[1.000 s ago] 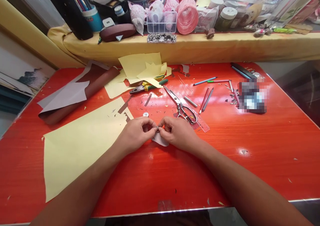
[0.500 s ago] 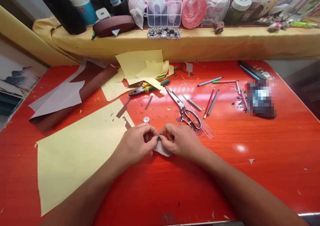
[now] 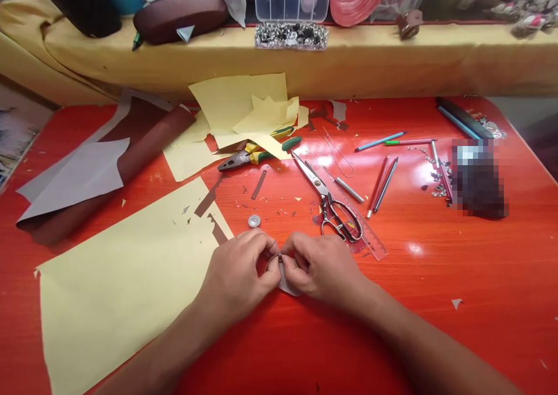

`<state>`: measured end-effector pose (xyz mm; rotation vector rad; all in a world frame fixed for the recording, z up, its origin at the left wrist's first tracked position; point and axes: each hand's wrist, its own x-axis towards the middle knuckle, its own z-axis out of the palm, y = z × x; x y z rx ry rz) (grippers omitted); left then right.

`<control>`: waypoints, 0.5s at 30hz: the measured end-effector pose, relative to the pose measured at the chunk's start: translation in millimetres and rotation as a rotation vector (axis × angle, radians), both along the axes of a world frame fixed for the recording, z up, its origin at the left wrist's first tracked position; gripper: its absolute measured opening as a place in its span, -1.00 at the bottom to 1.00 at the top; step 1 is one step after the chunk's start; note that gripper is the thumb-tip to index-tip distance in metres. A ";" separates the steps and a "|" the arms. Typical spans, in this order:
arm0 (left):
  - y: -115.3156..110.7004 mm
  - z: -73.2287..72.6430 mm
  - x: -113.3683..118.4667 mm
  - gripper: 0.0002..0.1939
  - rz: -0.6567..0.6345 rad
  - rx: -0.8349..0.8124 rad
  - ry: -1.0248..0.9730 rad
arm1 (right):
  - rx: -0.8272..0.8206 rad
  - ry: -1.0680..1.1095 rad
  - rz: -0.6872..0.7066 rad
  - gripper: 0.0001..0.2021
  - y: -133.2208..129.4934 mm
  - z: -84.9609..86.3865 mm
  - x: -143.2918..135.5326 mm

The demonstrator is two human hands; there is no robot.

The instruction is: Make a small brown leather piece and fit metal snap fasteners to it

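My left hand [image 3: 238, 276] and my right hand [image 3: 322, 267] meet over the red table [image 3: 457, 255], fingertips pinched together on a small metal ring [image 3: 279, 258]. A pale grey scrap of material [image 3: 285, 283] hangs under the ring between both hands and is mostly hidden by my fingers. A round metal snap button [image 3: 254, 221] lies just beyond my left hand. Scissors [image 3: 333, 200] rest on a clear ruler [image 3: 364, 229] just beyond my right hand.
A large yellow paper sheet [image 3: 122, 267] covers the table's left part, with a brown and grey roll [image 3: 87, 174] behind it. Pliers [image 3: 253, 156], pencils [image 3: 383, 180], loose metal bits [image 3: 438, 180] and more yellow scraps [image 3: 244, 110] lie further back. A cluttered yellow-draped shelf [image 3: 349, 63] runs along the far side.
The view has tilted downward, so the table contents sit higher and the shelf is cut off. My hands stay pinched together on the ring, fingers working slightly.
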<state>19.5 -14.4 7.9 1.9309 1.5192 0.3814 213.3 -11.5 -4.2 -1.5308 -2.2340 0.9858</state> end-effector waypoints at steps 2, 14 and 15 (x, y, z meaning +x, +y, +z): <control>0.0 -1.1 0.1 -0.97 -0.008 0.032 0.004 | 0.006 0.018 0.001 -0.93 -0.5 -0.8 0.5; -0.5 -5.6 -1.3 -0.96 -0.040 0.128 0.012 | 0.068 0.024 0.030 -0.91 -0.5 -4.5 1.0; -0.4 -5.4 -1.2 -0.95 -0.036 0.122 0.011 | 0.081 0.018 0.025 -0.92 -0.6 -4.7 1.2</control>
